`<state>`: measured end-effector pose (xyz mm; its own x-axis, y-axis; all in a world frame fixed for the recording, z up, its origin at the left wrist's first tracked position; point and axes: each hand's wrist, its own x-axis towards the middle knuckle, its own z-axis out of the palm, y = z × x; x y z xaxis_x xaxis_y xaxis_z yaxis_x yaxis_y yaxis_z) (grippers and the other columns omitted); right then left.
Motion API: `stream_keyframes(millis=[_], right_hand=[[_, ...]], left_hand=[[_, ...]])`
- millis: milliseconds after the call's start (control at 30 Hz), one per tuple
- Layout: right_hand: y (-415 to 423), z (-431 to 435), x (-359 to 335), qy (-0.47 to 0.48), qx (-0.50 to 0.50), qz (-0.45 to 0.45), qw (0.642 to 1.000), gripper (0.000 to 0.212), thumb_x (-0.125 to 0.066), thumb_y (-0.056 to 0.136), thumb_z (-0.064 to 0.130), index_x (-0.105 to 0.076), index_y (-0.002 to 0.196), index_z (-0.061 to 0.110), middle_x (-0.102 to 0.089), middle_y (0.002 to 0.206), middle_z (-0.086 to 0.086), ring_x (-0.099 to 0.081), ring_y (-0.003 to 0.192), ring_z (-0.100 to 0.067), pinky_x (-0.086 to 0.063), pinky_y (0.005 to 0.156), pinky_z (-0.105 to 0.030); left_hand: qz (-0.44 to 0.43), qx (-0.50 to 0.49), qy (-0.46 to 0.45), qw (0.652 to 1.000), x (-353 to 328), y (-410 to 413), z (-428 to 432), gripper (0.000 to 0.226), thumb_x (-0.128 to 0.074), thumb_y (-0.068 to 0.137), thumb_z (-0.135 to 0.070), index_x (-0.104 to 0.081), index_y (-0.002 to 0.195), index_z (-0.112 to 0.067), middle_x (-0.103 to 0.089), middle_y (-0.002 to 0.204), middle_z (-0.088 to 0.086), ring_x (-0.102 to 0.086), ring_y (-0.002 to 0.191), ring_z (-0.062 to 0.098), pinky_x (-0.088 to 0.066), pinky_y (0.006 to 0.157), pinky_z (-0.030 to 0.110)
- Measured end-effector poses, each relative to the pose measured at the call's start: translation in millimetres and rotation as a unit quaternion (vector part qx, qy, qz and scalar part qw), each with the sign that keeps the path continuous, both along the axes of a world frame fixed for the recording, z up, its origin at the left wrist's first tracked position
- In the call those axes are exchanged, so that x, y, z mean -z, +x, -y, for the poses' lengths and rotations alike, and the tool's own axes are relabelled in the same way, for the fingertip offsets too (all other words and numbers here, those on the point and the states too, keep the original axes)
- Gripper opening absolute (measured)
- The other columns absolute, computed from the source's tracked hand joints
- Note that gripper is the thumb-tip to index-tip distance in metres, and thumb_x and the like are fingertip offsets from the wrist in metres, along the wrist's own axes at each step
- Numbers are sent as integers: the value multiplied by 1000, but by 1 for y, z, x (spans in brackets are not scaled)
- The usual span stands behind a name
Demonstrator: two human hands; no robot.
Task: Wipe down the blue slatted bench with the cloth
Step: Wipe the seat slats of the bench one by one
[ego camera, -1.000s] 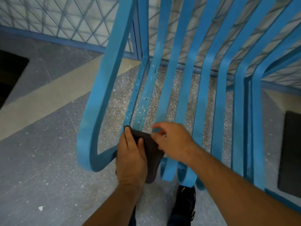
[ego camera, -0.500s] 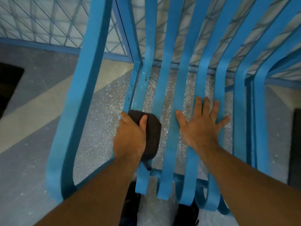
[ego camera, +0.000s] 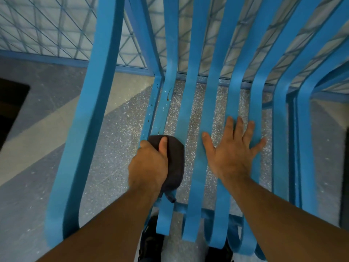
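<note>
I see the dark cloth (ego camera: 175, 159) on the leftmost seat slats of the blue slatted counter (ego camera: 190, 91), toward its front edge. The left hand (ego camera: 149, 167) grips it, fingers (ego camera: 144, 144) curled round its left side and thumb on top. The right hand (ego camera: 230, 157) rests flat beside it, fingers spread apart across the middle slats, both forearms reaching forward.

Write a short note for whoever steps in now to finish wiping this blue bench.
Left hand grips the dark cloth, pressed on the leftmost seat slats of the blue slatted bench.
Right hand lies flat, fingers spread, on the middle slats.
Done: cannot tell how much.
Left: brown drips on the left slats beyond the cloth, then the other slats.
</note>
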<state>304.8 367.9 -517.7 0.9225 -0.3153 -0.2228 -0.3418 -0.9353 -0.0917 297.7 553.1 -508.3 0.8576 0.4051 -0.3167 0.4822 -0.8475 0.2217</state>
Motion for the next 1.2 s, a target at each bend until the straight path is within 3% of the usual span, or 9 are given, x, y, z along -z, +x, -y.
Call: stream_keyframes(millis=[133,267,467,633,767,867,933,1100,1200], right_hand=[[0,0,0,0,-2,2,1000,93,-2,86,79,-11,153,16,-12,161,-11,4,148,-33,4,109,-68],[0,0,-1,7,-1,6,1000,91,-2,86,78,-10,153,17,-10,161,-10,6,148,-32,6,109,-68],[-2,0,-2,17,-42,35,998,81,-15,91,71,-18,152,19,-12,161,-12,-7,147,-35,6,111,-64],[-1,0,-2,10,-50,31,998,79,-15,91,71,-26,151,20,-13,161,-12,-10,147,-33,4,114,-63],[0,0,-6,13,-48,32,998,78,-14,91,71,-31,148,20,-14,160,-11,-15,146,-32,4,113,-63],[0,0,-6,13,-47,30,998,79,-14,90,72,-31,148,21,-14,160,-11,-17,145,-31,6,113,-62],[1,0,-6,13,-45,30,998,80,-14,90,72,-31,148,21,-14,160,-10,-18,145,-31,6,113,-62],[1,1,-5,17,-46,27,998,80,-15,90,72,-34,148,19,-15,160,-9,-20,145,-30,4,113,-63],[1,1,-5,18,-45,26,999,79,-17,90,71,-34,147,19,-16,160,-9,-21,145,-29,3,113,-63]], left_hand=[[43,62,-11,997,-4,-14,0,61,-27,93,-58,-38,129,-9,-56,116,10,-61,97,32,-50,77,48],[39,85,-38,995,-9,-41,-7,60,-38,95,-49,-32,138,-8,-54,118,11,-60,98,31,-51,76,47],[-1,7,-25,1000,-5,-21,-5,55,-28,87,-70,-42,99,-18,-56,83,2,-55,70,23,-49,59,37],[9,-3,0,1000,-3,-2,-4,63,-16,84,-77,-40,90,-19,-41,68,-5,-42,64,18,-34,57,31],[45,32,-5,998,-5,-15,0,72,-13,83,-72,-44,113,-14,-60,100,7,-60,82,29,-46,66,40],[40,65,-58,995,-9,-45,-8,82,-17,83,-73,-28,139,-15,-53,120,5,-60,99,27,-51,80,45],[28,64,-82,994,-12,-62,-14,87,-21,80,-76,-23,144,-17,-50,124,3,-58,103,24,-51,85,43],[-3,22,-54,998,-6,-47,-14,49,-45,90,-54,-42,120,-15,-59,99,4,-58,78,23,-48,71,38],[9,26,-40,999,-7,-28,-8,43,-41,89,-61,-40,98,-19,-57,83,2,-50,65,22,-44,61,34]])
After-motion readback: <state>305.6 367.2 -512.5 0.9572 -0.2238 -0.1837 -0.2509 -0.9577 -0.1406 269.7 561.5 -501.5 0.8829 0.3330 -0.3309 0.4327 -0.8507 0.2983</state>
